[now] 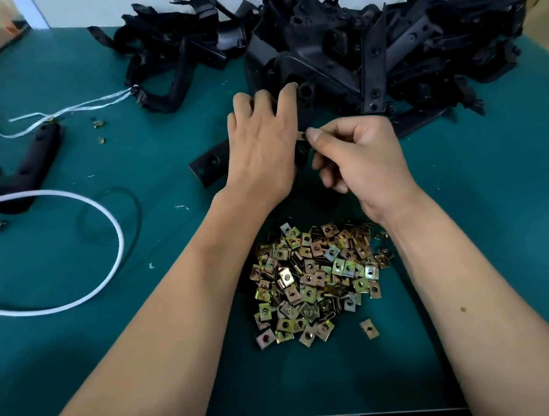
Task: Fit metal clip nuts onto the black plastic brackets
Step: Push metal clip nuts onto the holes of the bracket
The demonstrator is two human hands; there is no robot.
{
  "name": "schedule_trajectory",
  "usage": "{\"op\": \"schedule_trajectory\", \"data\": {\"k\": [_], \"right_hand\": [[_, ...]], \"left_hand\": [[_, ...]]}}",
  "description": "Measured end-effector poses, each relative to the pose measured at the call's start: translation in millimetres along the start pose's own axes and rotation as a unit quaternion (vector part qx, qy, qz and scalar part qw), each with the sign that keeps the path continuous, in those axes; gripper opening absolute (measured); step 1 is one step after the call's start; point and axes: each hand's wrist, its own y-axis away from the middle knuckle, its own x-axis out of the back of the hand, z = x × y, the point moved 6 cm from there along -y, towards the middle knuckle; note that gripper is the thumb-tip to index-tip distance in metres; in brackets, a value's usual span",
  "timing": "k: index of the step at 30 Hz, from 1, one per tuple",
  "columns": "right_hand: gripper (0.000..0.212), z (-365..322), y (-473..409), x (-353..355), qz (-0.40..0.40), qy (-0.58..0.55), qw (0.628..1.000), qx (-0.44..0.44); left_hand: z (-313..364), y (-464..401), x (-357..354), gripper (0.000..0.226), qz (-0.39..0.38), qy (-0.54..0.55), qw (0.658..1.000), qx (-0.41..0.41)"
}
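Pinching clip nut (302, 135) at bracket (305, 111) edge: right hand (360, 159) | left hand (262, 140) grips bracket

- Both your bare forearms reach forward from the lower edge of the view and converge near the middle.
- Your left hand (262, 147) lies back-up, fingers curled forward and gripping.
- Your right hand (357, 158) sits just beside it, almost touching, thumb and forefinger pinched together, the other fingers curled under the palm.
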Motion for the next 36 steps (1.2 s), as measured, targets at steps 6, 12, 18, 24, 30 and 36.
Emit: {"op": "schedule_trajectory", "data": {"k": [6, 12, 18, 24, 30, 36], "right_hand": [[0.018, -9.7, 2.7, -10.3, -0.159, 0.274, 0.946, 0.069], [0.009, -8.6, 24.4, -41.8, -0.353, 0.330, 0.873, 0.069], [0.006, -11.7, 16.9, -27.9, -0.302, 0.262, 0.915, 0.060], [0.008, -2.2, -0.9, -3.7, -0.110, 0.063, 0.992, 0.003], [0.014, 2.1, -6.8, 14.0, 0.032, -0.065, 0.997, -0.003], [0.028, 6.7, -7.9, 26.6, 0.094, -0.120, 0.988, -0.013]], "left_hand": [[-29.6, -4.0, 4.2, 0.067, 0.013, 0.056, 0.996, 0.062], [-39.1, -2.7, 3.1, 0.067, -0.001, 0.054, 0.995, 0.080], [-37.6, -0.8, -0.7, 0.068, -0.010, 0.070, 0.995, 0.073], [-33.0, -0.2, -0.5, 0.075, -0.017, 0.092, 0.994, 0.060], [-22.4, 2.6, -2.7, 0.056, -0.018, 0.127, 0.991, 0.021], [-4.9, 5.2, 0.6, 0.060, -0.001, 0.110, 0.994, -0.011]]}}
